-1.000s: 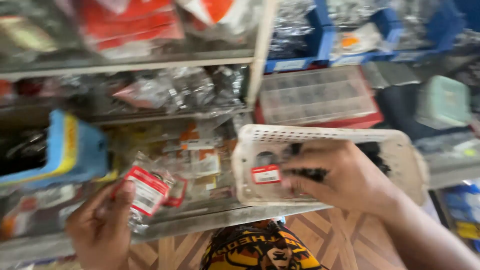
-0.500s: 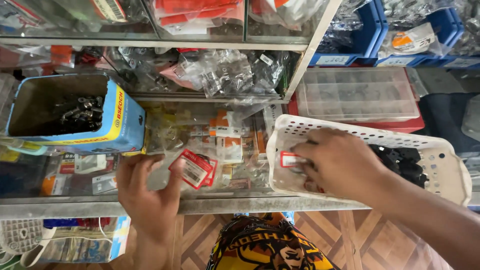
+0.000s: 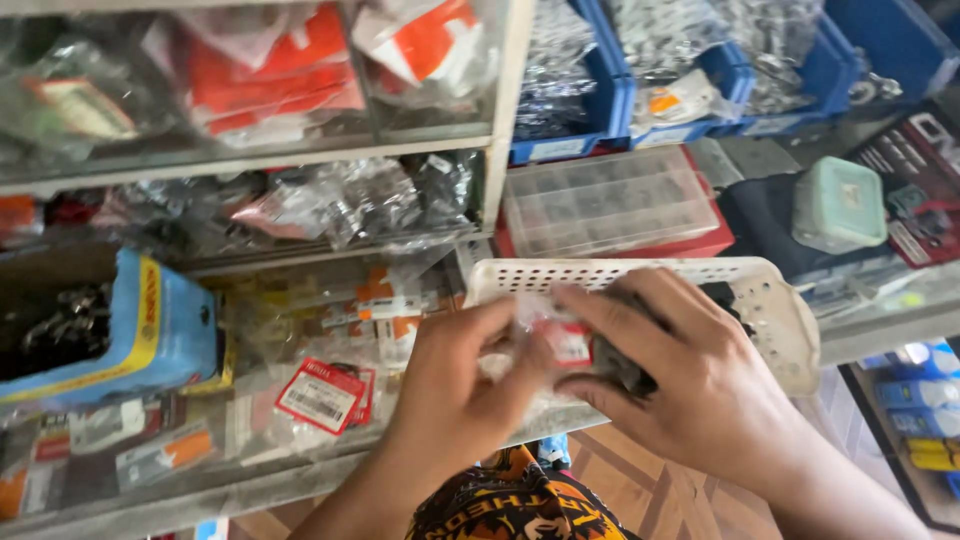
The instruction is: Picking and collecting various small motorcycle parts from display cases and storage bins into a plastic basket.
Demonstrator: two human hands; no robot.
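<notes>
Both hands meet over a white perforated plastic basket (image 3: 770, 300) on the glass counter. My right hand (image 3: 690, 380) grips a small clear plastic packet (image 3: 565, 340) with a red-and-white label and a dark part inside. My left hand (image 3: 455, 395) pinches the same packet from the left side. Another red-labelled packet (image 3: 320, 395) lies flat on the glass to the left, apart from both hands.
A blue open cardboard box (image 3: 150, 330) with metal parts sits at the left. Glass shelves hold many bagged parts. A clear compartment case on a red base (image 3: 610, 205), blue bins (image 3: 600, 110) and a pale green container (image 3: 838, 203) stand behind the basket.
My left hand let the red-labelled packet lie on the glass and moved right to join the right hand on the packet at the basket.
</notes>
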